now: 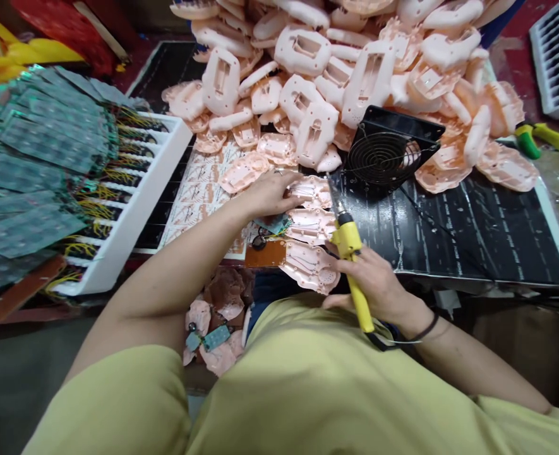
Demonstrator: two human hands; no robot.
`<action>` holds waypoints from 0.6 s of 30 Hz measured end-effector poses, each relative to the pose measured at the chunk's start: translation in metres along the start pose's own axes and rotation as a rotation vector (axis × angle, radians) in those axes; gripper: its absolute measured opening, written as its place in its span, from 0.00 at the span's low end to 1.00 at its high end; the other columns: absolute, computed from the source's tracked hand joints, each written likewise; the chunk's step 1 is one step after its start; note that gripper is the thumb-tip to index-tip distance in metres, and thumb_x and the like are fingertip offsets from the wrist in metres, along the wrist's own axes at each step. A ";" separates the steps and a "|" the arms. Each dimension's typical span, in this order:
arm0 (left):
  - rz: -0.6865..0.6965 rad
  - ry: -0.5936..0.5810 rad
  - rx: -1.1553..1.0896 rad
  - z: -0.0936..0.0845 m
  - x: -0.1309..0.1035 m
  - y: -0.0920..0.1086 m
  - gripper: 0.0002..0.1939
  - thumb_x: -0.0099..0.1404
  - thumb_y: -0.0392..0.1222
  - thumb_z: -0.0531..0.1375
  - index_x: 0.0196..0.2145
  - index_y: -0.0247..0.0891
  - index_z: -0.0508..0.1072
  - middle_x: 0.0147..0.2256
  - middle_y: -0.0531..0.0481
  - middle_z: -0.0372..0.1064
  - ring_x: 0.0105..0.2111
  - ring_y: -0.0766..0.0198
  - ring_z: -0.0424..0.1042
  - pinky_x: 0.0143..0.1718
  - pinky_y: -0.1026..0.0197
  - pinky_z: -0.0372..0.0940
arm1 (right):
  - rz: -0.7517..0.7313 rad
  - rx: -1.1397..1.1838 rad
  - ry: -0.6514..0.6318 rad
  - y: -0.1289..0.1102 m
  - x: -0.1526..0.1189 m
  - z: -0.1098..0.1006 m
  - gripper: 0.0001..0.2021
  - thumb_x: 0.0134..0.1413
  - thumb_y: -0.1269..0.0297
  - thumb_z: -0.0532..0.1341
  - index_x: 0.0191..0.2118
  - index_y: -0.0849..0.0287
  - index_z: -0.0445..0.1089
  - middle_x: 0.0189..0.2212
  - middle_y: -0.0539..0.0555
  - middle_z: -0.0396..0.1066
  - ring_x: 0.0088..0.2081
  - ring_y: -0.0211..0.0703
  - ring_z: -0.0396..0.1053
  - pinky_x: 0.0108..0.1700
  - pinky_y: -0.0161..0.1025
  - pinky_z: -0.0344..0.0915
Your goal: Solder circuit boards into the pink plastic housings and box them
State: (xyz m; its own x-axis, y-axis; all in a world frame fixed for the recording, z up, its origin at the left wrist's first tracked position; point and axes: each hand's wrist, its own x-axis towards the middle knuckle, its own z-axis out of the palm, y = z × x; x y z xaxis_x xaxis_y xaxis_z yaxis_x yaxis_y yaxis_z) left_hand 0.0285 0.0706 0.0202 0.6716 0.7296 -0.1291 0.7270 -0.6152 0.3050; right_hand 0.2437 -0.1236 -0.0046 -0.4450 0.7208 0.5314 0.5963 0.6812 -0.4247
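My left hand is at the left end of the farthest of three pink plastic shell halves, thumb and fingers closed on its edge. Below it lie a second shell half and a nearer one, with thin wires inside. In my right hand is a yellow soldering gun, its metal tip pointing away beside the farthest shell. Left of the shells are a small green circuit board, a round black part and a brown board.
A large heap of pink shells covers the back. A black fan stands right of centre, its cable trailing across the black mat. At left, a white foam tray holds wired green boards. Green-and-yellow pliers lie far right.
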 end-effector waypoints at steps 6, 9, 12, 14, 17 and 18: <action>-0.075 0.125 0.010 0.006 -0.007 -0.005 0.34 0.62 0.46 0.62 0.63 0.32 0.62 0.57 0.36 0.64 0.55 0.49 0.66 0.58 0.54 0.58 | -0.002 -0.069 0.039 -0.006 -0.004 0.026 0.19 0.52 0.59 0.68 0.48 0.57 0.65 0.37 0.59 0.75 0.46 0.52 0.73 0.48 0.48 0.73; -0.179 0.101 -0.095 0.003 -0.015 -0.015 0.35 0.60 0.48 0.63 0.62 0.31 0.63 0.55 0.36 0.67 0.54 0.48 0.68 0.56 0.54 0.60 | -0.005 -0.060 0.062 0.000 -0.005 0.025 0.20 0.53 0.64 0.67 0.49 0.56 0.63 0.37 0.57 0.74 0.43 0.49 0.74 0.42 0.43 0.74; -0.146 0.036 -0.214 -0.004 -0.031 -0.020 0.41 0.60 0.52 0.63 0.65 0.30 0.57 0.60 0.34 0.61 0.57 0.48 0.65 0.57 0.54 0.60 | -0.028 -0.023 0.047 0.006 -0.006 0.022 0.22 0.53 0.65 0.67 0.52 0.55 0.61 0.35 0.55 0.73 0.37 0.47 0.74 0.37 0.41 0.74; -0.050 -0.015 -0.237 -0.007 -0.048 -0.016 0.48 0.58 0.55 0.64 0.68 0.32 0.51 0.65 0.33 0.52 0.63 0.47 0.58 0.61 0.53 0.55 | -0.014 -0.002 0.035 0.010 -0.008 0.021 0.22 0.53 0.66 0.66 0.53 0.55 0.61 0.35 0.55 0.73 0.35 0.47 0.73 0.35 0.41 0.74; 0.035 -0.136 -0.187 -0.007 -0.073 -0.004 0.57 0.53 0.61 0.67 0.70 0.36 0.44 0.69 0.31 0.37 0.67 0.41 0.48 0.63 0.50 0.52 | -0.012 0.025 0.066 0.020 -0.010 0.025 0.20 0.55 0.66 0.65 0.53 0.56 0.62 0.35 0.57 0.72 0.36 0.48 0.74 0.33 0.40 0.74; 0.045 -0.156 -0.150 -0.005 -0.081 0.001 0.60 0.50 0.63 0.68 0.70 0.38 0.44 0.69 0.31 0.33 0.66 0.38 0.47 0.63 0.48 0.52 | -0.020 0.025 0.074 0.024 -0.010 0.027 0.20 0.55 0.65 0.64 0.53 0.55 0.63 0.35 0.56 0.72 0.36 0.48 0.74 0.33 0.41 0.74</action>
State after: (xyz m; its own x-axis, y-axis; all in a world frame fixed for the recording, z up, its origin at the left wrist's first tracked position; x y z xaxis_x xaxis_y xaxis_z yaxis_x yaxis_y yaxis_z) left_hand -0.0259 0.0126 0.0355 0.7255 0.6402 -0.2526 0.6740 -0.5867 0.4489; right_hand 0.2443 -0.1111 -0.0403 -0.4055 0.6958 0.5928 0.5701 0.6994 -0.4310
